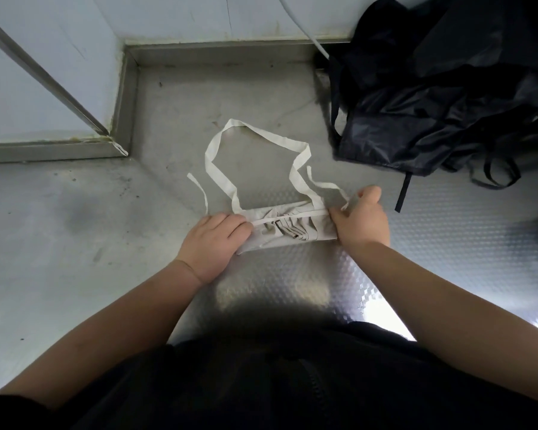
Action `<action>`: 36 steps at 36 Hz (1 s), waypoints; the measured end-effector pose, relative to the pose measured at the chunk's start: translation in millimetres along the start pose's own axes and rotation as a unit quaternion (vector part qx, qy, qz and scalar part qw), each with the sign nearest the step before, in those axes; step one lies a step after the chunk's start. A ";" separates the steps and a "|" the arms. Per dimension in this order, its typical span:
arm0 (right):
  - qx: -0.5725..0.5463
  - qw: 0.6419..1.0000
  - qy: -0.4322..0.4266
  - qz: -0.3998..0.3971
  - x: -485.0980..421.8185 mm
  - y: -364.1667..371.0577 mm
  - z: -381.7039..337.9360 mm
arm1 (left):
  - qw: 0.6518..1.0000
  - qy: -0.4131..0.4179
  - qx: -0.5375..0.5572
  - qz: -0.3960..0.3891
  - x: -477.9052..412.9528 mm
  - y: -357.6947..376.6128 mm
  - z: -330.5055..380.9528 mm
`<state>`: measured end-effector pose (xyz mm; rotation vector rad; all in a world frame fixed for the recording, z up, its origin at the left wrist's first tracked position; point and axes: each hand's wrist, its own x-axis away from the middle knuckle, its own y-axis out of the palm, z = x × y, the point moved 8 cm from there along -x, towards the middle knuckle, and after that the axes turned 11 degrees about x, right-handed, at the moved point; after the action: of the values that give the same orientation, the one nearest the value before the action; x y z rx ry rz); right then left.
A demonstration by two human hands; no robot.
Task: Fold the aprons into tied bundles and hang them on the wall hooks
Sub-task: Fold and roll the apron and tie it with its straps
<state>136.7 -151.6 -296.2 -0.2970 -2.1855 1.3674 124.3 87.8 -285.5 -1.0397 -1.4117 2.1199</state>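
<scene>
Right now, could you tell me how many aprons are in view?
2 visible: a beige apron rolled up at centre, and a dark apron heap at far right, which may hide more.

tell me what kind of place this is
Likely a commercial kitchen or its back room: a steel counter with a raised rim against plain wall panels, a beige apron being tied into a bundle, and a heap of black aprons beside it.

Reaching forward with 2 bare forearms; gripping bundle (295,236) end with left hand (213,243), palm down; pinching tie (292,217) with right hand (359,220).
</scene>
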 end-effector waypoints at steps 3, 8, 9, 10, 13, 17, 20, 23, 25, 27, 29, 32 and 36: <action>0.144 0.984 -0.101 0.038 4.4 -4.2 -17.5 | 1.000 -0.022 0.022 -0.003 0.2 0.6 -2.7; 0.211 0.924 -0.319 0.016 18.3 17.2 -44.3 | 0.990 -0.118 0.070 -0.013 7.5 2.4 -6.0; 0.189 0.921 -0.341 0.017 18.9 18.5 -44.5 | 0.988 -0.135 0.078 -0.015 8.8 1.0 -5.3; 0.180 0.916 -0.359 0.022 19.8 20.0 -44.1 | 0.985 -0.148 0.087 -0.019 10.5 -0.9 -4.5; 0.187 0.895 -0.405 0.023 25.2 27.3 -39.0 | 0.976 -0.175 0.125 -0.039 15.7 -4.2 -2.1; 0.223 0.883 -0.412 0.043 29.2 20.6 -31.4 | 0.960 -0.219 0.150 -0.089 22.7 4.8 1.1; 0.261 0.881 -0.393 -0.022 31.5 19.3 -30.4 | 0.939 -0.286 0.165 -0.102 26.8 10.3 -6.5; 0.360 0.850 -0.376 -0.075 28.5 27.6 -20.9 | 0.934 -0.297 0.163 -0.110 22.6 11.4 -12.8; 0.361 0.846 -0.388 -0.065 27.2 30.7 -20.3 | 0.936 -0.293 0.156 -0.119 15.2 10.2 -16.0; 0.323 0.858 -0.398 -0.024 26.7 29.2 -26.4 | 0.937 -0.292 0.150 -0.123 9.0 7.4 -19.0; 0.281 0.876 -0.392 -0.005 26.1 27.4 -31.6 | 0.932 -0.301 0.166 -0.116 3.3 3.7 -21.9; 0.237 0.906 -0.350 -0.033 22.0 21.7 -32.2 | 0.915 -0.336 0.209 -0.082 -7.4 -3.1 -28.5; 0.200 0.911 -0.348 -0.092 15.2 24.3 -34.3 | 0.896 -0.363 0.251 -0.052 -20.9 -10.2 -44.3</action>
<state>140.7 -107.3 -301.0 0.6294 -2.2822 1.9644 170.5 105.5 -278.3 0.0491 -1.0247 2.7055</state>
